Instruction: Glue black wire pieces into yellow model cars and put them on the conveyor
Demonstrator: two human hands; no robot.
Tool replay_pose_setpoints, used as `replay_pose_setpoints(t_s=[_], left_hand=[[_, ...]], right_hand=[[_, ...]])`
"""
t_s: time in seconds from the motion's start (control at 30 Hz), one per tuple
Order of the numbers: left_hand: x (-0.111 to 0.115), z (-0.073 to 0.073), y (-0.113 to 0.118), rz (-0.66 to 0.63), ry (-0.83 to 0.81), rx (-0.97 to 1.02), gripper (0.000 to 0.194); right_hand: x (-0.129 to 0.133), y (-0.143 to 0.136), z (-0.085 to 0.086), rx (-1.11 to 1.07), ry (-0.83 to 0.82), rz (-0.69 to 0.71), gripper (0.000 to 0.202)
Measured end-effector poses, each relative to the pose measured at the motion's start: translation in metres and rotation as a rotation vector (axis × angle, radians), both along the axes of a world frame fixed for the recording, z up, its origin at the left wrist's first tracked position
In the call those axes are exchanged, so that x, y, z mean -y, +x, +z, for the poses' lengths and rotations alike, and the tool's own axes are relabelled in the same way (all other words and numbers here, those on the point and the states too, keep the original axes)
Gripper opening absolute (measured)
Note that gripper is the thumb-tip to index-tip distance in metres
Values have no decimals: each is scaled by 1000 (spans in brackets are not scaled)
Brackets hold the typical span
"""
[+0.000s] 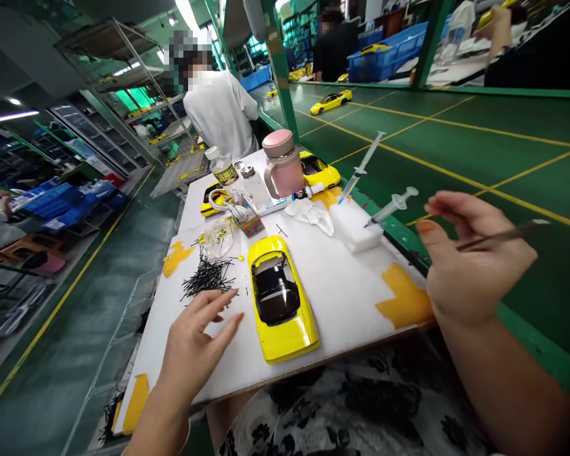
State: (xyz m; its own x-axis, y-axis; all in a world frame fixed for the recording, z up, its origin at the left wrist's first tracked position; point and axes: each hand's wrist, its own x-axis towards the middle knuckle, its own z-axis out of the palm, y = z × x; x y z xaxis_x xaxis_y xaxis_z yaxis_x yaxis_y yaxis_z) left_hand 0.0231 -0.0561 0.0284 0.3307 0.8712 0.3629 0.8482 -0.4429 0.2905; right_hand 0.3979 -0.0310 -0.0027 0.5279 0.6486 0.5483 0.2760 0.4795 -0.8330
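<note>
A yellow model car body [289, 335] with a dark roof lies on the white board [342, 316] in front of me. My left hand [194, 342] is beside it on the left, thumb and fingers apart, with nothing visible in them. Its fingertips reach the near edge of a pile of thin black strips [209, 275]. Off the board's right edge, my right hand [475, 259] is raised with curled fingers. It grips slim metal tweezers [498, 237], whose one end sticks out past the back of the hand.
Two syringes [368, 155] stand in a white foam block [358, 231] at the right. Behind the car body are a pink mug [285, 168], a glue tube [285, 201], a bottle [223, 168] and crumpled tissue [311, 215]. A green conveyor [408, 145] carries another yellow car [331, 102]. A person [223, 107] sits ahead.
</note>
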Motion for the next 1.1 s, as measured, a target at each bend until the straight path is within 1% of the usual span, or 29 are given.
replay_pose_setpoints(t_s=[0.07,0.1,0.17,0.23,0.37,0.47,0.53,0.63,0.7,0.8,0.83,0.87,0.97,1.03,1.1], left_hand=[[0,2,18,-111,79,-129,46],[0,3,25,-156,121,-200,50],[-3,7,39,-222,181,-320,51],[-5,13,51,-292,210,-396,48],[-6,26,68,-473,251,-509,40],[-7,30,73,-565,302,-507,38],[-8,31,72,-573,334,-466,38],[-11,32,66,-527,321,-438,38],[-13,33,61,-483,281,-478,43],[-15,34,57,-438,227,-563,53],[-15,34,57,-437,217,-578,53],[-16,33,58,-443,208,-587,51],[-16,33,63,-493,201,-581,45],[-17,33,64,-511,220,-543,44],[-18,34,61,-499,217,-451,44]], right_hand=[[-13,-1,0,30,-12,-70,52],[-21,-2,0,51,-43,-58,56],[-34,-5,-1,76,-98,35,59],[-43,-6,-2,142,-119,50,55],[-49,-1,0,380,-171,-89,37],[-48,3,0,424,-180,-142,24],[-47,3,-2,397,-160,-144,23],[-44,-2,-4,308,-67,-150,25],[-45,-6,-4,208,87,-159,26],[-49,-9,1,76,380,-124,28],[-50,-10,3,62,426,-119,28],[-50,-10,5,64,416,-116,27],[-44,-15,11,22,287,-82,29],[-34,-21,16,-95,240,14,31],[-21,-29,24,-244,179,130,31]])
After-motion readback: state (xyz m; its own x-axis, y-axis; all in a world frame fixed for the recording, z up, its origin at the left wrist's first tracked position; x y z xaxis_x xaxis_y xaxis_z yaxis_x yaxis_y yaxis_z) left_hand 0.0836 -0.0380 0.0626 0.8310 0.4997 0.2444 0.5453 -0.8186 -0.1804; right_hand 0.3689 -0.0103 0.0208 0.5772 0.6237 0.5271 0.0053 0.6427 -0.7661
